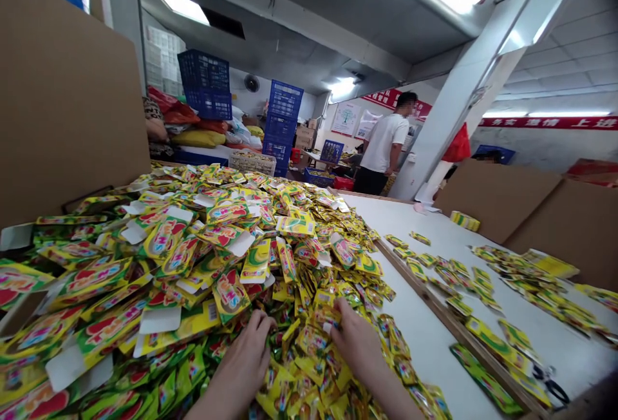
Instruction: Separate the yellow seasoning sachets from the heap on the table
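A big heap of small yellow, green and red packets (217, 259) covers the table in front of me. My left hand (246, 359) lies on the heap at the bottom centre, fingers curled into the packets. My right hand (355, 339) rests beside it, fingertips pressed down among small yellow sachets (313, 343). Whether either hand holds a packet is hidden by the pile.
A wooden strip (434, 304) splits the white table (425, 343); more packets (512, 278) lie scattered to the right. Cardboard sheets (62, 104) stand at left and right (531, 207). A person in a white shirt (383, 149) stands at the back near blue crates (282, 117).
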`<state>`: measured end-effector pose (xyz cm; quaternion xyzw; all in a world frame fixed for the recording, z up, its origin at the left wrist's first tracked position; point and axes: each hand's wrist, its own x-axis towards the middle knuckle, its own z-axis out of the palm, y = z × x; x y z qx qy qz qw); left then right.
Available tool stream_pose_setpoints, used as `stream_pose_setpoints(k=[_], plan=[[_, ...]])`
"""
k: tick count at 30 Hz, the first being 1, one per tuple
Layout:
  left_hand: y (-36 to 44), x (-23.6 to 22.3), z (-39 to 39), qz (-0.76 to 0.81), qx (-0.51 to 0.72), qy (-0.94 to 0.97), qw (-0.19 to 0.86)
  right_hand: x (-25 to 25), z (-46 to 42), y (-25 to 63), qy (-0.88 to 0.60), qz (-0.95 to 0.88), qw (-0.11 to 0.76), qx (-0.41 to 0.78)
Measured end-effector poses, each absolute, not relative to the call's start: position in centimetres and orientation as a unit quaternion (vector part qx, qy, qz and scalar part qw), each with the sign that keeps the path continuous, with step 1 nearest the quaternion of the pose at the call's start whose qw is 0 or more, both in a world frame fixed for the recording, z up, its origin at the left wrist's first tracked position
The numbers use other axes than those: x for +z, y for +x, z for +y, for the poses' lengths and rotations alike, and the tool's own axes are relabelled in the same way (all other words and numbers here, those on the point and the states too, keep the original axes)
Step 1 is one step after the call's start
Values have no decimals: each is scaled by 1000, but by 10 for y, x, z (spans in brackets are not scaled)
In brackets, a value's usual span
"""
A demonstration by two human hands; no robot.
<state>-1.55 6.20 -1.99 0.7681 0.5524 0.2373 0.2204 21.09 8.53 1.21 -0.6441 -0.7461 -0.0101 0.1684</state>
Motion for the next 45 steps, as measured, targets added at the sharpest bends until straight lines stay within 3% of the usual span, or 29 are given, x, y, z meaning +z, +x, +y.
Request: stream_pose_setpoints(k=[4, 7, 10, 15, 19, 25, 31, 37, 41, 45], plan=[[-3, -24, 68, 586, 166, 774, 172, 19, 85, 220, -640, -743, 197, 15], [7, -24, 74, 609, 136, 769, 139, 21, 86, 221, -601, -737, 287, 113], [6, -24, 75, 612, 132, 769, 130, 21, 87, 226, -569, -718, 346, 200], [-6, -20, 64, 588, 201, 769, 146, 21, 83, 239, -565, -685, 406, 215], [-10, -10, 61, 575, 294, 718, 260, 20, 80, 242, -551, -653, 449, 262], [-1, -16, 72, 444, 412, 483, 632, 22, 75, 222, -503, -646, 452, 354], [8, -24, 73, 362, 430, 382, 733, 8, 64, 182, -411, -641, 413, 500], [9, -36, 81, 362, 536, 370, 667, -2, 69, 169, -379, -732, 337, 456], [8, -37, 83, 384, 543, 400, 630, 2, 71, 174, -393, -707, 366, 460], [8, -37, 78, 437, 557, 494, 505, 6, 70, 175, -362, -705, 358, 494]])
